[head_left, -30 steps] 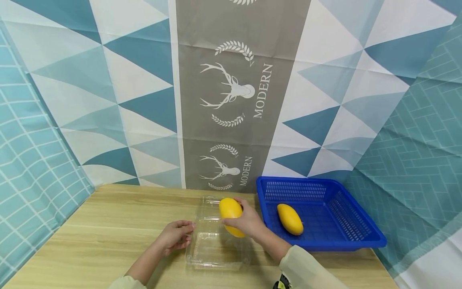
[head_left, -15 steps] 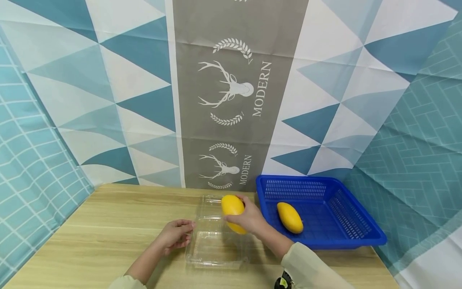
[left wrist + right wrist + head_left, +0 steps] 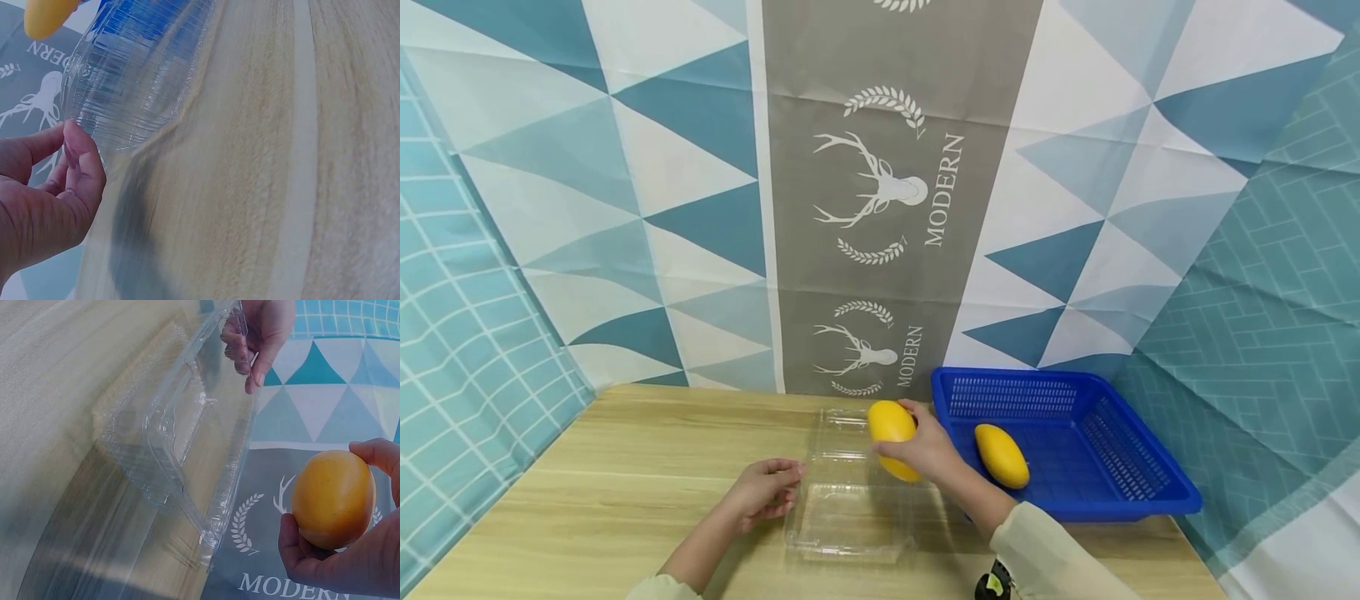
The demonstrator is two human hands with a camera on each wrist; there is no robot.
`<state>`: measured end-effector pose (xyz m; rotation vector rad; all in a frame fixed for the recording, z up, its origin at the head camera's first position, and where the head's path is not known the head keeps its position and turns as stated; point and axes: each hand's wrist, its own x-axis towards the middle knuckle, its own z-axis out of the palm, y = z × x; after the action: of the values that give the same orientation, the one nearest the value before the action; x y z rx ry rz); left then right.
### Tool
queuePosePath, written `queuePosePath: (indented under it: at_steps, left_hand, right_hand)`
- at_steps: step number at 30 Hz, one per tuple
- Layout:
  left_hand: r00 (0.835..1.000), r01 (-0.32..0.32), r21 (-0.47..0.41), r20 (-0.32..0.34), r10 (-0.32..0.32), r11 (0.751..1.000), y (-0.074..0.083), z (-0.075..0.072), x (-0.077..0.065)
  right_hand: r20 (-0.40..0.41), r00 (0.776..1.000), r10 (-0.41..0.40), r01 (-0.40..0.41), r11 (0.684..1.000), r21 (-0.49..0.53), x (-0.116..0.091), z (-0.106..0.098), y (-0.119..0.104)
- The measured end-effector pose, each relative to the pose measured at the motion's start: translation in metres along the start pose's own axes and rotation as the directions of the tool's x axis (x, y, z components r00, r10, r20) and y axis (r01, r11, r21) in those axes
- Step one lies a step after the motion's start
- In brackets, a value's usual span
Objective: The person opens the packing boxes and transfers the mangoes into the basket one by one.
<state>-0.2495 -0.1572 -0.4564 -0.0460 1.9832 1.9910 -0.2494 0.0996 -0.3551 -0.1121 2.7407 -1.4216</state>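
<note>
A clear plastic clamshell box (image 3: 848, 521) lies on the wooden table with its lid folded back toward the wall. My left hand (image 3: 763, 493) pinches its left rim between thumb and fingertips, as the left wrist view shows at the box's edge (image 3: 94, 125). Above the box's right side, a yellow mango (image 3: 891, 423) is held in my right hand (image 3: 931, 452). In the right wrist view, fingers and thumb wrap opposite sides of that mango (image 3: 333, 500), which is apart from the box. A second mango (image 3: 1002, 456) rests inside a blue plastic basket (image 3: 955, 446).
The blue basket stands at the right, near the back of the wooden table (image 3: 625, 467). A patterned cloth (image 3: 865, 192) hangs behind the table, with tile-print cloths on both sides. A dark strapped item (image 3: 992, 583) sits at the right wrist.
My right hand has moved slightly up and to the right with the mango, away from the middle of the box. The left hand stays at the rim.
</note>
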Motion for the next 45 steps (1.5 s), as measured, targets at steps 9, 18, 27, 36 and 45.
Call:
queuePosePath:
  at_steps: [9, 18, 27, 36, 45]
  left_hand:
    - [1.0, 0.004, 0.001, -0.004, -0.004, 1.0, 0.0, 0.001, 0.0]
    - [1.0, 0.001, 0.006, -0.014, -0.001, 1.0, -0.001, 0.001, 0.001]
    - [1.0, -0.003, 0.013, -0.008, 0.003, 1.0, -0.001, 0.0, -0.001]
    - [1.0, -0.009, 0.011, 0.019, 0.008, 1.0, 0.0, 0.001, 0.0]
    - [1.0, -0.009, 0.018, 0.018, 0.009, 1.0, 0.0, 0.0, 0.0]
  right_hand:
    - [-0.019, 1.0, 0.004, -0.004, 1.0, 0.007, -0.002, -0.008, -0.002]
    - [-0.034, 0.999, 0.003, -0.003, 1.0, 0.009, -0.002, -0.015, -0.002]
    - [-0.046, 0.999, 0.021, -0.021, 1.0, -0.006, -0.001, -0.018, 0.001]
    - [-0.071, 0.997, 0.018, -0.02, 1.0, -0.019, 0.002, -0.022, 0.006]
    - [-0.08, 0.996, 0.025, -0.026, 1.0, -0.011, 0.004, -0.024, 0.009]
